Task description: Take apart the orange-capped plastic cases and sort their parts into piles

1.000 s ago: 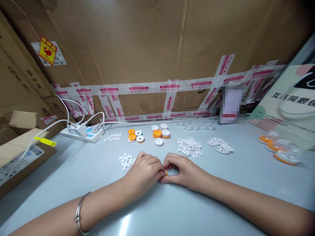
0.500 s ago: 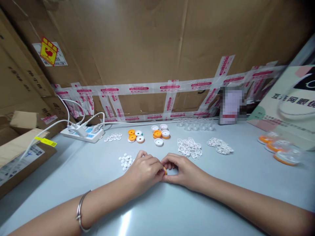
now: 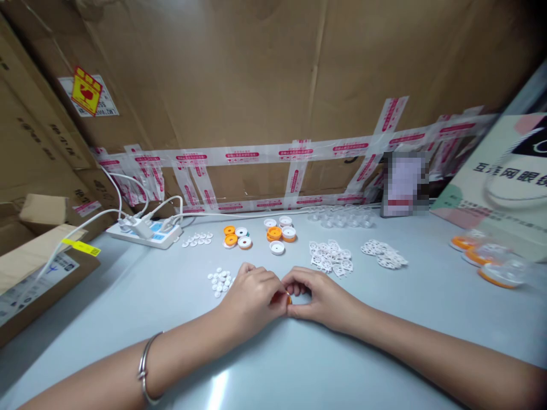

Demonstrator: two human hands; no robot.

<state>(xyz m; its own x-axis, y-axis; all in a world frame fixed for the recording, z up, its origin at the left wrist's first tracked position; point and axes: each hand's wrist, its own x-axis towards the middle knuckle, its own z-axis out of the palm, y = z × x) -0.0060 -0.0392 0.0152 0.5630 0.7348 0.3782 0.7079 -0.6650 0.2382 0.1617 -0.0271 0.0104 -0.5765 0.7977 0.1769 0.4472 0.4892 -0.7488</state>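
Note:
An orange-edged round plastic part sits between my two hands, mostly covered by fingers. My left hand is closed around its left side, thumb and fingertips at the part. From the right, my right hand pinches its edge with thumb and fingers. Small white round pieces lie just left of my left hand. Orange and white round cups stand in two groups beyond the hands. Behind my right hand are flat white lattice pieces in a pile.
A power strip with white cables stands at the back left, near an open carton. White stemmed discs, clear domes, a second lattice pile, a phone and domed orange-white units line the back and right.
My left fingers have shifted slightly around the orange-edged part, and its visible bit has turned a little. The whole view has moved very slightly; the other pieces lie as before.

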